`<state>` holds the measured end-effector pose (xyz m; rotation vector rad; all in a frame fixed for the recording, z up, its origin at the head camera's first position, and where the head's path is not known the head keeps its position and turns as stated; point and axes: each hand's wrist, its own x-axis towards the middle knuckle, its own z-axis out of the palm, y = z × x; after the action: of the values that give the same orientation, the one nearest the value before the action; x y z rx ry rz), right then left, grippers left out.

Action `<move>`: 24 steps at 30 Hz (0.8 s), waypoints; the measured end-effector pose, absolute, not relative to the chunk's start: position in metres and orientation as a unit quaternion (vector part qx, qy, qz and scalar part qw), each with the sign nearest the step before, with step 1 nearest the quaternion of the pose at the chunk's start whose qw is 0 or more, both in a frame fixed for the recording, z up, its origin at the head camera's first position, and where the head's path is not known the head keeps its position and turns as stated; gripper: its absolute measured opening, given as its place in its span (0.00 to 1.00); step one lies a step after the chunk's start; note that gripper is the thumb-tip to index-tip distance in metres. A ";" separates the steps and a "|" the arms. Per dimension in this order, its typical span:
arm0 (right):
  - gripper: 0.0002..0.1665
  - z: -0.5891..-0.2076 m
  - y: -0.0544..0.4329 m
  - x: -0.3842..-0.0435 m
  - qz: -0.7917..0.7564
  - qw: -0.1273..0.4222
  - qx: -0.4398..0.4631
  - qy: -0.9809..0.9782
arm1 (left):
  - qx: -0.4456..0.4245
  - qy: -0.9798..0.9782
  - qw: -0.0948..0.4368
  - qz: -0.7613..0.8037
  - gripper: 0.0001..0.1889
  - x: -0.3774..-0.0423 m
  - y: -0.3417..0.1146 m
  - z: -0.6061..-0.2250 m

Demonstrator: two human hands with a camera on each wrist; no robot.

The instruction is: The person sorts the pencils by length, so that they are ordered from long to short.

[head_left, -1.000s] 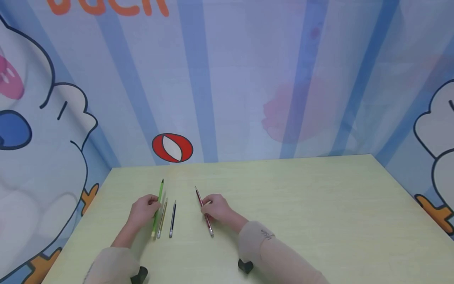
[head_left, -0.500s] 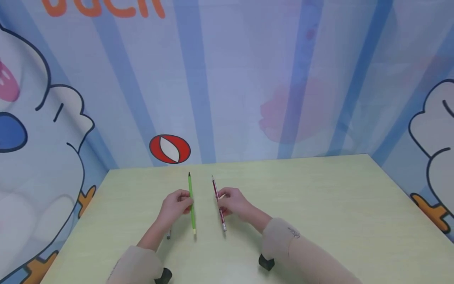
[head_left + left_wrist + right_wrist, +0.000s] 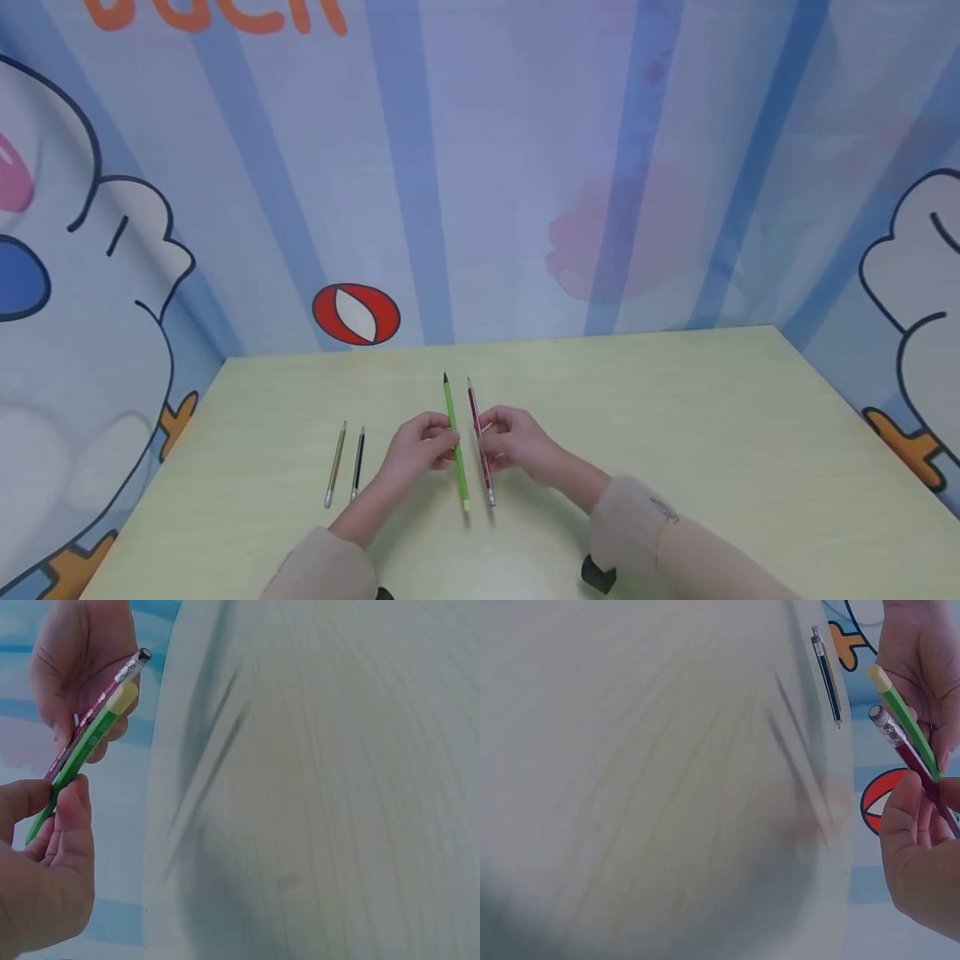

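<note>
My left hand (image 3: 420, 446) pinches a green pencil (image 3: 457, 450) between thumb and fingers. Its dark tip points away from me and its pale yellow end toward me. Just to the right, my right hand (image 3: 521, 442) pinches a dark red patterned pencil (image 3: 475, 408) with a silver eraser end. The two pencils stand side by side with a narrow gap in the head view, tips leaning slightly left. Both wrist views show the green pencil (image 3: 90, 739) and the red pencil (image 3: 907, 750) held above the table, casting two thin shadows.
On the pale wooden table (image 3: 675, 417), left of my hands, lie a gold-coloured pencil (image 3: 336, 464) and a dark blue pencil (image 3: 358, 462). My left forearm partly covers the lower end of the blue one. A printed backdrop (image 3: 510, 167) rises behind the table.
My left hand has carried the green pencil rightward from beside the gold and blue pencils. The right hand has moved a little right with the red pencil, so the two held pencils are now close together.
</note>
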<state>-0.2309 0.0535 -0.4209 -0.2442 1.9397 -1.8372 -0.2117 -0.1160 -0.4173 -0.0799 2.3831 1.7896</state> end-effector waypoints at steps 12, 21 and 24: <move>0.16 -0.424 0.070 -0.214 -0.679 0.242 -0.115 0.684 | 0.014 0.780 0.110 0.616 0.14 -0.200 -0.094 -0.418; 0.16 -0.425 0.082 -0.207 -0.679 0.233 -0.118 0.686 | 0.034 0.773 0.116 0.622 0.15 -0.200 -0.084 -0.423; 0.17 -0.425 0.087 -0.206 -0.678 0.228 -0.113 0.690 | 0.041 0.772 0.113 0.624 0.15 -0.201 -0.081 -0.424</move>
<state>-0.2057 0.0874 -0.4252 -0.3112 1.8993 -1.8673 -0.2010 -0.0806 -0.4242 0.1196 2.2648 1.8313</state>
